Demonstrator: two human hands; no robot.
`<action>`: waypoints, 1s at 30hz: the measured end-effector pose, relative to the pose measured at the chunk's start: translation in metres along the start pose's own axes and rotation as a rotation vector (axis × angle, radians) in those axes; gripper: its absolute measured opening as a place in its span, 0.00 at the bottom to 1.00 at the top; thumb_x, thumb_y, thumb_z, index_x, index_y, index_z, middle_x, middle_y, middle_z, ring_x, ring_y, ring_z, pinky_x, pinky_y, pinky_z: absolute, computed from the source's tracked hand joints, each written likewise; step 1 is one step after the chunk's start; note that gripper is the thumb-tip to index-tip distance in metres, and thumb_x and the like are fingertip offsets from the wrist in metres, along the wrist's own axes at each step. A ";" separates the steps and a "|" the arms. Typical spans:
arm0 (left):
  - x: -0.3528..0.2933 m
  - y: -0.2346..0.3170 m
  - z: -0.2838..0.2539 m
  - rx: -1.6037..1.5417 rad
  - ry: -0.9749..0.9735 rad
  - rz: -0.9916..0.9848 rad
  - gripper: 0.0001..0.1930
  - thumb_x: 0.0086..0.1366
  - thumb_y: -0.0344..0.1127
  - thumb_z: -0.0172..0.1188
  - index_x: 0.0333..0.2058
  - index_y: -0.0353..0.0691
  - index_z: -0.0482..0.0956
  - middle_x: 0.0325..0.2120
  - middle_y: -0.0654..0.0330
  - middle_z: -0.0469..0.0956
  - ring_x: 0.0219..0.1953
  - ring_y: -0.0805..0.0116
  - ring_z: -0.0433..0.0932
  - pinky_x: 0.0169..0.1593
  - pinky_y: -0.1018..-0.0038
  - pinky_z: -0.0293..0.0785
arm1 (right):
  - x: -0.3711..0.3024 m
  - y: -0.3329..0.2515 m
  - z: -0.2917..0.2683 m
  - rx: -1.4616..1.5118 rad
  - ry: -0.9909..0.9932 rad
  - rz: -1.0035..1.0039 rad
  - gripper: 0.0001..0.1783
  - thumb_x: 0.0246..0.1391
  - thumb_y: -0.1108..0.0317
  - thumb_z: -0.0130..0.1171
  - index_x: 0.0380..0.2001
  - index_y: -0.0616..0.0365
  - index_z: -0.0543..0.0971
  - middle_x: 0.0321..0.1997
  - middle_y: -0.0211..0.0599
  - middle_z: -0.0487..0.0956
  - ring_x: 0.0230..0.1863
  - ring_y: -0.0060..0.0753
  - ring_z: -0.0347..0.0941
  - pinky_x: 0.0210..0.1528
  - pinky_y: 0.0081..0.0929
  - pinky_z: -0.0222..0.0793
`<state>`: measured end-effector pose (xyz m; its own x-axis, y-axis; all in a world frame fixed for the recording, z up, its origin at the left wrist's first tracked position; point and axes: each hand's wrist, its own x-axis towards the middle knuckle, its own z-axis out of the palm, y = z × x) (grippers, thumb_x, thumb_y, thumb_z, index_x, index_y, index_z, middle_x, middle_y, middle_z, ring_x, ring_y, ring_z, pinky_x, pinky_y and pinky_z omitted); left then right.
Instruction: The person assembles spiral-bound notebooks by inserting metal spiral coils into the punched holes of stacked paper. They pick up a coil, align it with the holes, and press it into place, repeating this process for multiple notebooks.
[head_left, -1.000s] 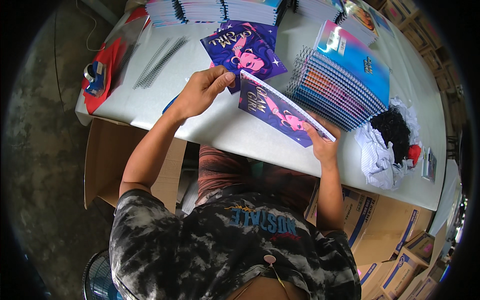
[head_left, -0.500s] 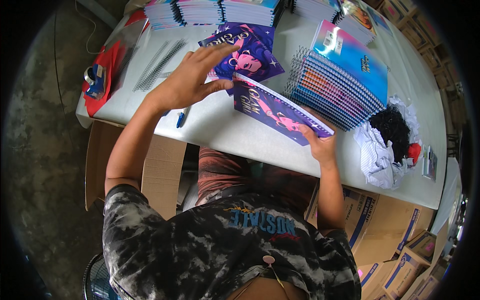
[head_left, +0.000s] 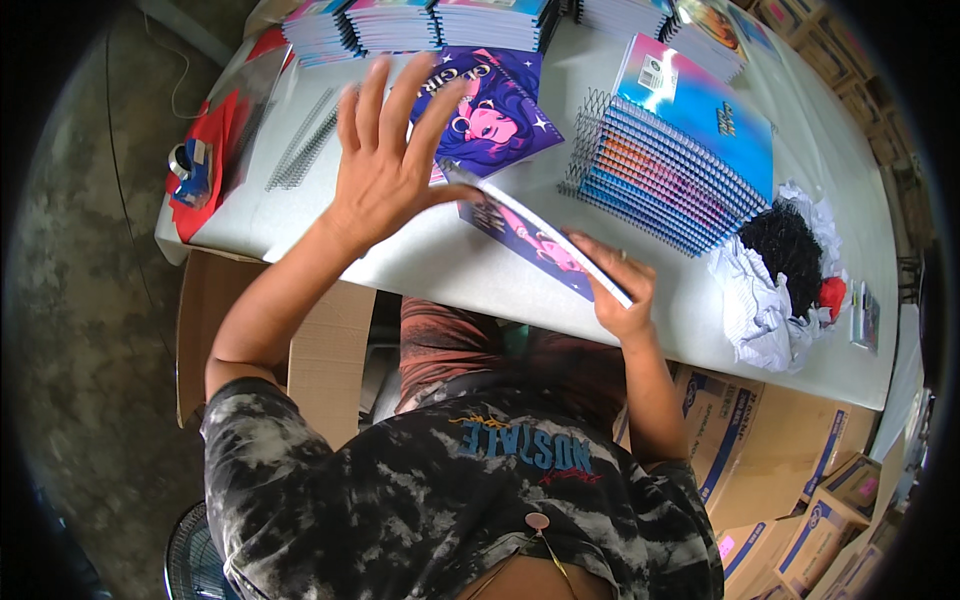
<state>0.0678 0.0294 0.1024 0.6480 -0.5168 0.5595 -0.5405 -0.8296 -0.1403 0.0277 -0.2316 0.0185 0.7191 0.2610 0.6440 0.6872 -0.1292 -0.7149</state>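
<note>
My right hand (head_left: 622,292) grips the right end of a notebook (head_left: 535,245) with a purple cover and a pink drawn figure. The notebook is held tilted above the table's near edge, its white page edge upward. My left hand (head_left: 385,185) is open with fingers spread, and its thumb is at the notebook's left end; whether it touches cannot be made out. Beyond it lie more purple-covered sheets or notebooks (head_left: 515,115), partly hidden by my left fingers. Loose wire spirals (head_left: 305,145) lie left of that hand.
A pile of blue-pink spiral notebooks (head_left: 690,130) stands right of centre. More notebook stacks (head_left: 395,28) line the far side. Crumpled paper with black tangled material (head_left: 780,265) lies at right. A blue tape dispenser (head_left: 190,172) rests on red sheets at left. Cardboard boxes (head_left: 770,450) stand below the table.
My left hand has lifted and spread its fingers. The notebook has tipped, so its cover shows less and its page edge more. My right hand has shifted slightly left with it.
</note>
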 end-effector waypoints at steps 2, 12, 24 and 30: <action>-0.041 0.010 0.048 -0.108 0.064 -0.083 0.40 0.50 0.63 0.55 0.52 0.36 0.63 0.57 0.46 0.57 0.58 0.46 0.55 0.59 0.46 0.42 | -0.002 -0.006 0.005 -0.005 0.002 0.070 0.19 0.42 0.87 0.51 0.40 0.66 0.76 0.42 0.48 0.78 0.43 0.40 0.76 0.45 0.26 0.72; -0.088 0.017 0.083 -0.181 0.152 0.047 0.52 0.51 0.75 0.37 0.55 0.25 0.55 0.58 0.35 0.46 0.62 0.35 0.36 0.56 0.37 0.20 | -0.008 -0.009 0.019 -0.064 -0.029 -0.102 0.20 0.42 0.82 0.49 0.42 0.65 0.76 0.40 0.51 0.78 0.39 0.44 0.77 0.40 0.29 0.74; -0.071 0.019 0.066 -0.050 0.304 0.195 0.57 0.50 0.77 0.33 0.60 0.26 0.40 0.59 0.33 0.41 0.62 0.39 0.36 0.59 0.44 0.21 | -0.002 -0.008 0.014 -0.124 -0.040 -0.211 0.17 0.44 0.79 0.55 0.42 0.66 0.76 0.39 0.53 0.77 0.38 0.44 0.78 0.37 0.29 0.75; -0.089 0.045 0.093 -0.414 0.225 0.184 0.55 0.49 0.77 0.39 0.58 0.27 0.52 0.59 0.30 0.39 0.63 0.38 0.41 0.60 0.44 0.26 | -0.006 -0.008 0.018 -0.095 0.002 -0.203 0.18 0.44 0.79 0.55 0.43 0.65 0.75 0.40 0.51 0.78 0.39 0.43 0.78 0.38 0.29 0.75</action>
<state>0.0356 0.0182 -0.0298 0.4150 -0.5504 0.7244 -0.8317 -0.5523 0.0568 0.0159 -0.2144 0.0153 0.5649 0.2894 0.7728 0.8246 -0.1639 -0.5414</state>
